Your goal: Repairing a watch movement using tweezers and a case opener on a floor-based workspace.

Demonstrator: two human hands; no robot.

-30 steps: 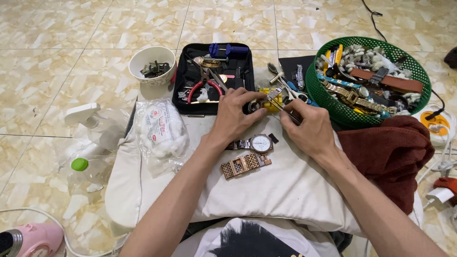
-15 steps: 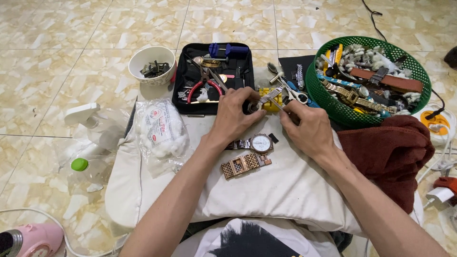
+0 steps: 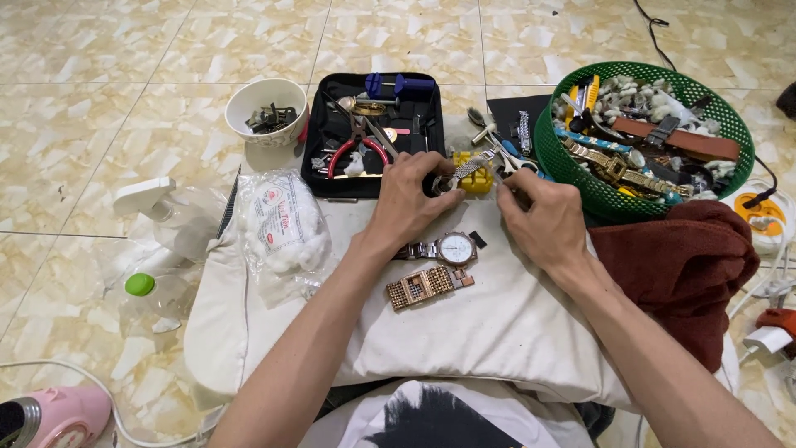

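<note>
Metal watch band (image 3: 469, 168) pinched by both hands' fingers; yellow block (image 3: 476, 181) behind, silver watch (image 3: 454, 247) below.

Bright, even light; sharp, soft shadows, slight edge distortion.

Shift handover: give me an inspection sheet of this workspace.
Surface: white cushion on a tiled floor.
Job's things: metal watch band stretched between both hands, over a yellow holder block.
Clutter: silver watch, gold band piece, black tool case, bowl of parts, green basket of watches, cotton bag, maroon cloth.
Hands: left hand and right hand both grip the band.
Cables: white leads and extension reel at right.
Surroundings: spray bottle, pink appliance.
</note>
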